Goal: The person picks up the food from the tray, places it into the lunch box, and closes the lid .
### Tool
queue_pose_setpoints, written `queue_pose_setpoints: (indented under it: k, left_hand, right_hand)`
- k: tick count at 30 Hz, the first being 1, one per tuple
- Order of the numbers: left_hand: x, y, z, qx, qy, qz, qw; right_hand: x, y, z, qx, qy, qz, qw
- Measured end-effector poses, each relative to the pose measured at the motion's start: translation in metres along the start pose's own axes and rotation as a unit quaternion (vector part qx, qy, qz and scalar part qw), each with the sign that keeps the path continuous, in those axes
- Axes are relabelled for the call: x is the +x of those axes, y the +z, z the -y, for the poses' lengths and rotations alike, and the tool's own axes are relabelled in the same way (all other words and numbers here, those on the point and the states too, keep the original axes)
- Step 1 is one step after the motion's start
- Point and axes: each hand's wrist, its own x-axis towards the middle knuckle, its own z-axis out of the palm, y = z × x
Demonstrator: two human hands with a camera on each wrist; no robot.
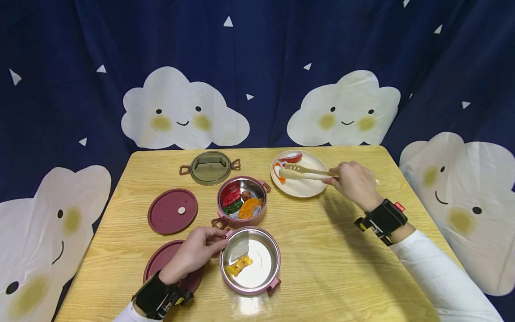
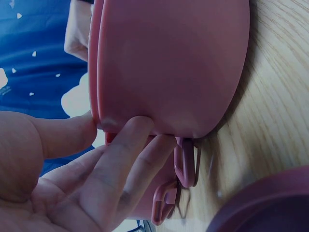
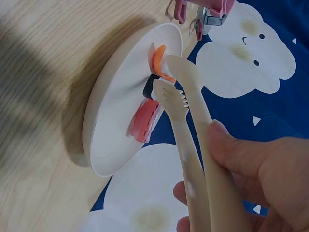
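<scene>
My right hand (image 1: 356,185) grips beige tongs (image 1: 307,171), their tips over the cream plate (image 1: 301,190). On that plate lie a red-and-white sushi-like piece (image 1: 291,158) and an orange-and-white piece (image 1: 279,172), partly covered by the tongs; a dark-wrapped piece (image 3: 150,86) shows between them in the right wrist view. My left hand (image 1: 198,250) holds the near pink pot (image 1: 277,264) at its left side, thumb at the rim and fingers against the wall by the handle. Inside this pot is a yellow food piece (image 1: 239,265) on the shiny steel bottom.
Just behind stands a second pink pot (image 1: 241,222) with red, green, orange and brown food pieces. A see-through lid (image 1: 211,167) with side handles lies at the back. Two maroon lids (image 1: 169,219) are on the left, the nearer one partly under my left arm.
</scene>
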Motion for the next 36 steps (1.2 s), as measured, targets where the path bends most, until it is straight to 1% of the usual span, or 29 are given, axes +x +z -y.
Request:
queue_pose_setpoints:
  k: [10, 15, 18, 22, 25, 31, 36]
  left_hand:
    - [0.001, -0.001, -0.001, -0.001, -0.003, -0.002, 1.0000]
    - [0.001, -0.001, -0.001, 0.003, -0.003, -0.004, 1.0000]
    - [0.001, -0.001, -0.001, 0.005, -0.002, -0.003, 1.0000]
    - [0.001, -0.001, -0.001, 0.006, 0.000, -0.002, 1.0000]
    - [0.001, -0.001, -0.001, 0.005, 0.000, -0.002, 1.0000]
    - [0.001, 0.000, 0.000, 0.004, -0.004, -0.003, 1.0000]
    - [0.001, 0.001, -0.001, 0.005, -0.006, -0.006, 1.0000]
  right_hand:
    - [0.009, 0.004, 0.008, 0.010, 0.009, 0.015, 0.9998]
    - [0.012, 0.004, 0.011, 0.003, 0.016, 0.017, 0.9997]
    - [0.012, 0.005, 0.013, -0.018, 0.006, 0.006, 0.9998]
    - [0.011, 0.008, 0.016, -0.059, -0.023, -0.019, 0.9978]
    - [0.010, 0.010, 0.017, -0.073, -0.035, -0.032, 0.9962]
    - [0.007, 0.012, 0.015, -0.080, -0.048, -0.043, 0.9947]
    - [0.004, 0.010, 0.011, -0.068, -0.043, -0.032, 0.9962]
